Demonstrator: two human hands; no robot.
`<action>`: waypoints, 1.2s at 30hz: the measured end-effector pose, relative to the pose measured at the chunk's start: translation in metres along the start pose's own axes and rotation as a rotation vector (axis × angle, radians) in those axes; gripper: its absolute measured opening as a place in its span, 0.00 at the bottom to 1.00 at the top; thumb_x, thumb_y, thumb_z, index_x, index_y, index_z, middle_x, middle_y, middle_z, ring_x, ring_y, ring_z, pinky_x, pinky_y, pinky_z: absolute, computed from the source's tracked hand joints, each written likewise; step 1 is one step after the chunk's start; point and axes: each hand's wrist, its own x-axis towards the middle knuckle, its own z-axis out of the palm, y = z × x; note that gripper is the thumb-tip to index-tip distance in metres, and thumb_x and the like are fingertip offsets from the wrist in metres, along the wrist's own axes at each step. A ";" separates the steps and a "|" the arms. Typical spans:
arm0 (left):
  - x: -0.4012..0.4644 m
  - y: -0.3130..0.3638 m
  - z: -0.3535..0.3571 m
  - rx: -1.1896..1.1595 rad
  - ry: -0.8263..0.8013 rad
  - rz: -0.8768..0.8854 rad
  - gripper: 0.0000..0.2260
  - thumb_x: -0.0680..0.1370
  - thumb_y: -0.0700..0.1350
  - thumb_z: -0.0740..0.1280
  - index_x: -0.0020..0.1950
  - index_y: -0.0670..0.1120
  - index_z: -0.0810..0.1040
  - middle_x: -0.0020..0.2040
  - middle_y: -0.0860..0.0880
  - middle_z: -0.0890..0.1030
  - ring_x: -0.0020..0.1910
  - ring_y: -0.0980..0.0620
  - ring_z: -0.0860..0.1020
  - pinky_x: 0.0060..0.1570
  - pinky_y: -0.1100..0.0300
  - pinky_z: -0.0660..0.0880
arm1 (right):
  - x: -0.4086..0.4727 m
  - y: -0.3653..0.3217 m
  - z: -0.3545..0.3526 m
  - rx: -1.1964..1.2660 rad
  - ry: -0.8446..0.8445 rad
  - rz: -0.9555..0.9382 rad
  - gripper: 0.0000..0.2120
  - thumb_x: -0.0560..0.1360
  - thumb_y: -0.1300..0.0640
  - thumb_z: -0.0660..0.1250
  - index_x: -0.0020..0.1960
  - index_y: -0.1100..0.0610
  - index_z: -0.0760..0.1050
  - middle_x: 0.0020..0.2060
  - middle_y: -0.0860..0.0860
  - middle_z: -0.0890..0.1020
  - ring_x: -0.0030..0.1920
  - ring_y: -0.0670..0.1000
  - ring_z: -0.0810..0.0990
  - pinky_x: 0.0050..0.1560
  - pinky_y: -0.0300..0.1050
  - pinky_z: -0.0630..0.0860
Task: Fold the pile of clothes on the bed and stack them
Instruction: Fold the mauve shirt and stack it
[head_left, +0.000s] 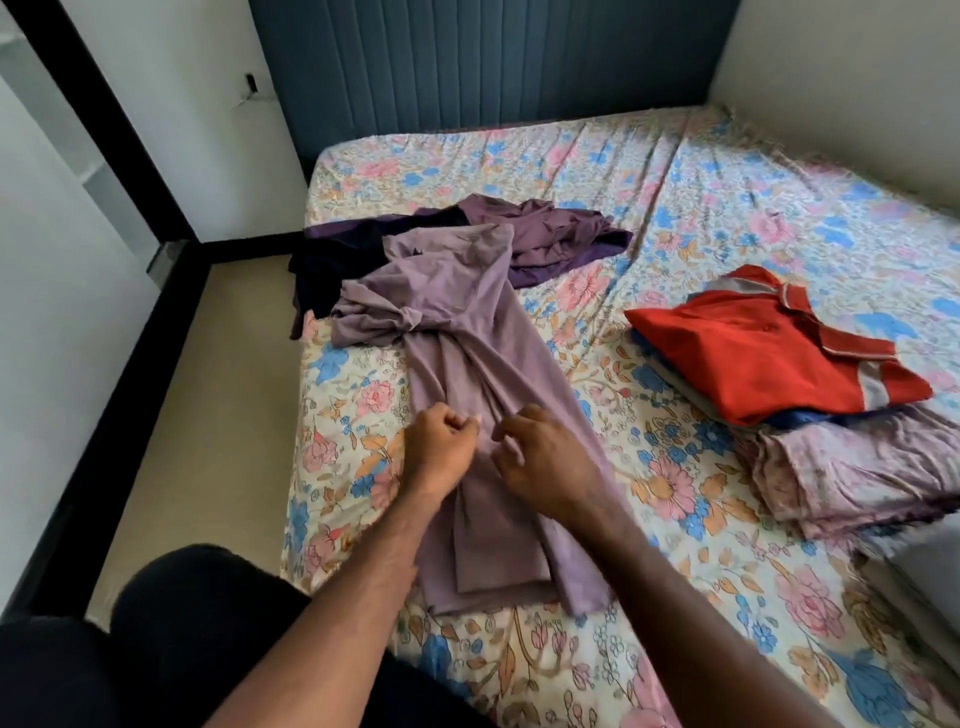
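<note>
Lilac cloth runs the middle of the frame — a long mauve garment (467, 374) laid out on the floral bedsheet (675, 197), its long axis going from the lower centre, near the bed's edge, up and slightly left toward the unfolded pile (550, 234) of purple and dark clothes at upper centre. Its upper part is bunched and twisted where it meets that pile; its lower end lies in flat overlapped layers.

Both hands sit on the garment's middle, close together. The left hand (441, 441) is clenched, and seems to pinch a fold of the cloth at its left edge, though the cloth inside the fist cannot be seen. The right hand (540, 457) has its fingers curled onto the fabric just beside it; whether it has actually gathered cloth is not clear.

Any lengthwise fold would, I judge, turn on that axis: the twisted upper half lies away from both grips, up the frame, and the left hand is nearer the loose sleeve-like bunch at left.

At right rests the finished stack (831, 457), topped by a folded red shirt (753, 348) — what lies under the shirt is mostly hidden, and the stack's right side is cut by the frame.
</note>
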 end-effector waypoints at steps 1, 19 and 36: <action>0.019 0.002 0.001 -0.051 -0.005 -0.043 0.09 0.77 0.48 0.71 0.39 0.45 0.79 0.35 0.51 0.81 0.38 0.50 0.80 0.34 0.60 0.72 | 0.022 -0.001 0.006 -0.007 -0.022 -0.013 0.11 0.78 0.50 0.64 0.57 0.49 0.82 0.53 0.49 0.80 0.52 0.50 0.78 0.51 0.49 0.78; 0.220 0.002 0.006 -0.838 0.034 -0.693 0.18 0.76 0.49 0.75 0.58 0.39 0.78 0.43 0.39 0.81 0.35 0.45 0.81 0.28 0.56 0.79 | 0.167 0.009 0.021 -0.048 -0.137 0.160 0.16 0.73 0.60 0.63 0.55 0.52 0.85 0.52 0.50 0.86 0.53 0.55 0.82 0.55 0.53 0.79; 0.240 -0.032 -0.110 -0.335 0.130 0.030 0.11 0.83 0.37 0.59 0.54 0.48 0.80 0.50 0.49 0.82 0.51 0.49 0.79 0.51 0.53 0.77 | 0.237 -0.035 0.057 0.166 0.074 0.279 0.09 0.74 0.57 0.68 0.54 0.52 0.81 0.47 0.50 0.87 0.49 0.54 0.84 0.50 0.47 0.78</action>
